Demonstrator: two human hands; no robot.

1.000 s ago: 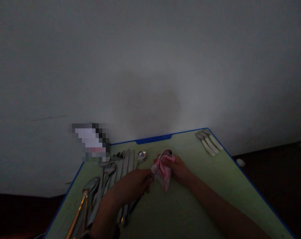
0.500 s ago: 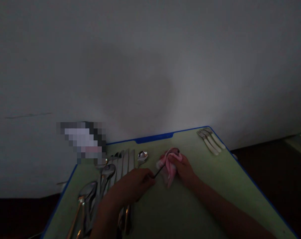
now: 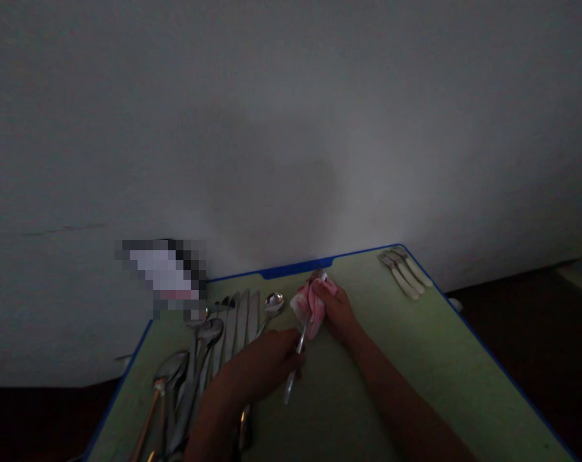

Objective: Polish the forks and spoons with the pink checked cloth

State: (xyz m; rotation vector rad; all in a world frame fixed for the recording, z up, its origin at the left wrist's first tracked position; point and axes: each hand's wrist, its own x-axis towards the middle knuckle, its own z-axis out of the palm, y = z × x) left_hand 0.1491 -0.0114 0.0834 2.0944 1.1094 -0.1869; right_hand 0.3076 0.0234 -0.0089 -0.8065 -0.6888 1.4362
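Observation:
My right hand (image 3: 337, 308) is closed around a pink cloth (image 3: 314, 308), which is wrapped about the upper part of a metal piece of cutlery (image 3: 299, 350). A bit of its shiny head shows above the cloth, too dim to tell the kind. My left hand (image 3: 281, 353) grips its slim silver handle, whose end points down toward me. Just left of the hands, a spoon (image 3: 274, 303) lies on the table, its handle partly hidden by my left hand. Several table knives (image 3: 242, 321) lie in a row beside it, partly under my left forearm.
More spoons (image 3: 172, 369) lie at the table's left, some with copper-coloured handles. Several white-handled forks (image 3: 403, 274) lie at the far right corner. The green table (image 3: 416, 359) has a blue edge and stands against a grey wall (image 3: 368, 128). A pixelated object (image 3: 163, 273) is at the back left.
The cloth and my right hand have moved slightly left and up. The utensil has turned steeper, and its silver handle end now shows below my left hand.

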